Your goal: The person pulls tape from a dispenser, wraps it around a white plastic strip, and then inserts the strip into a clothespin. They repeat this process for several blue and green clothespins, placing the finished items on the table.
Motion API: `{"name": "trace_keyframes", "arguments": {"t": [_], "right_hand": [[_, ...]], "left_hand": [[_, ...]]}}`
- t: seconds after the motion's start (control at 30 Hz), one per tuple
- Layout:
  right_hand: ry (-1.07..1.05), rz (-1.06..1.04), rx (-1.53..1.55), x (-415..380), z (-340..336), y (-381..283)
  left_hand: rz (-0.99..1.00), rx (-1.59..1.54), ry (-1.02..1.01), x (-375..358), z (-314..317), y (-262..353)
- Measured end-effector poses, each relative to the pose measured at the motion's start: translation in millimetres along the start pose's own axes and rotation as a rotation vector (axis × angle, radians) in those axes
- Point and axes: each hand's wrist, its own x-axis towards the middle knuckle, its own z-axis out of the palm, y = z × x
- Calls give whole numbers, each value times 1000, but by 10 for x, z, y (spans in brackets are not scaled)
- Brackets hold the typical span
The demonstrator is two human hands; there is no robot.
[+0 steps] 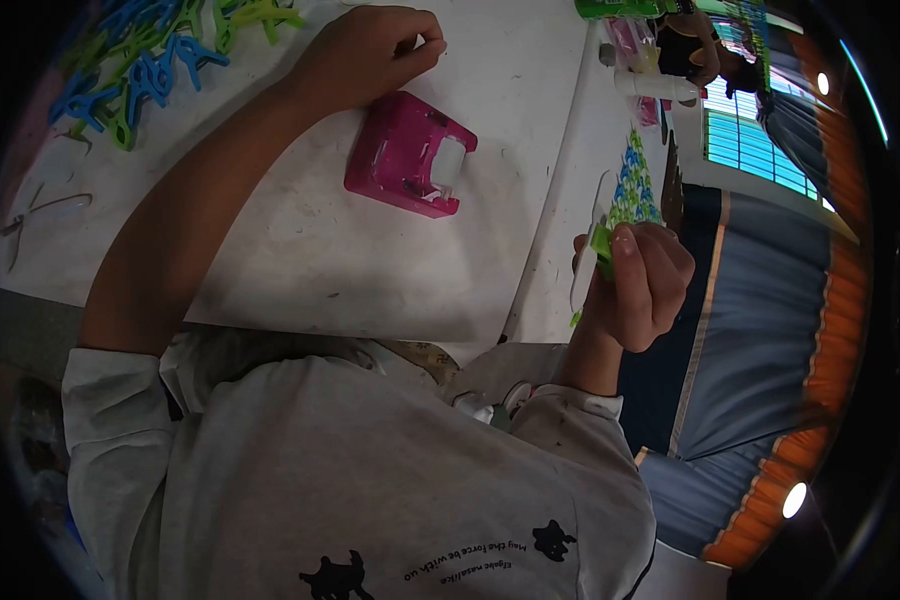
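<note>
At the right, my right hand (645, 285) is closed, with thumb and fingers pinching a green clothespin (602, 246). A thin white strip (604, 198), seen almost edge-on, lies against that clothespin and extends past it both ways. Over the table at the upper left, my left hand (365, 55) has its fingers curled and thumb drawn in toward them; I cannot tell what, if anything, is in the pinch. Just below its wrist stands a magenta dispenser (395, 155) with a white roll (448, 165) in it.
Loose blue and green clothespins (150, 75) are heaped at the table's far left. Wire-like pieces (55, 205) lie below them. Another row of clothespins (632, 185) stretches along the right side of the white table (370, 280). Beyond, a person (695, 45) is near a white bottle-like object (655, 87).
</note>
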Motion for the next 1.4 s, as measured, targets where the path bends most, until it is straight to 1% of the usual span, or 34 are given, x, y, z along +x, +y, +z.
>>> {"name": "trace_keyframes", "arguments": {"t": [0.1, 0.2, 0.3, 0.37, 0.43, 0.5, 0.53, 0.8, 0.87, 1.0, 1.07, 1.1, 1.17, 1.2, 1.23, 1.27, 1.3, 1.33, 1.37, 1.4], "right_hand": [[29, -18, -24, 14, -19, -26], [13, -12, 5, 14, -38, -13], [36, 25, 117, -14, -22, 15], [278, 691, 752, -31, 52, -165], [290, 809, 817, -32, 71, -234], [334, 1053, 1093, 22, 64, -254], [331, 1057, 1155, -13, 61, -241], [304, 1080, 1165, -48, 56, -235], [294, 1074, 1169, -56, 69, -244], [360, 1056, 1153, -66, 109, -256], [416, 1039, 1138, -82, 126, -280], [415, 1059, 1107, -109, 121, -277], [455, 1064, 1073, -191, 113, -281], [442, 1129, 1012, -245, 112, -286], [429, 1194, 952, -291, 128, -291], [471, 1180, 952, -306, 143, -304], [464, 1249, 849, -329, 167, -316], [457, 1321, 744, -360, 189, -329], [504, 1315, 738, -404, 221, -328], [573, 1362, 785, -454, 268, -300]], "left_hand": [[33, -21, 2, 1, -8, 3], [17, -23, -8, -9, -5, -9], [33, 13, 8, -4, 8, -17], [25, -22, -11, 0, -1, -15], [45, -29, -26, 9, -21, -14], [71, -30, -38, 12, -10, -13], [84, -37, -32, 9, -14, -19], [58, -5, -26, 7, 11, -49], [-20, -36, 0, -9, 50, -75], [1, -23, -8, -13, 33, -73], [-47, -63, -6, 1, 4, -45], [-23, -45, -14, 18, -4, -41], [-34, -101, 27, 0, 9, -43], [-6, -81, 14, -2, 12, -40], [-47, -112, 29, 0, 18, -39], [-87, -143, 43, 5, 10, -26], [-97, -138, 53, 7, 12, -17], [-65, -121, 34, 3, -5, 0], [-118, -123, 7, -5, -28, 18], [-168, -124, -20, -2, -42, 30]]}}
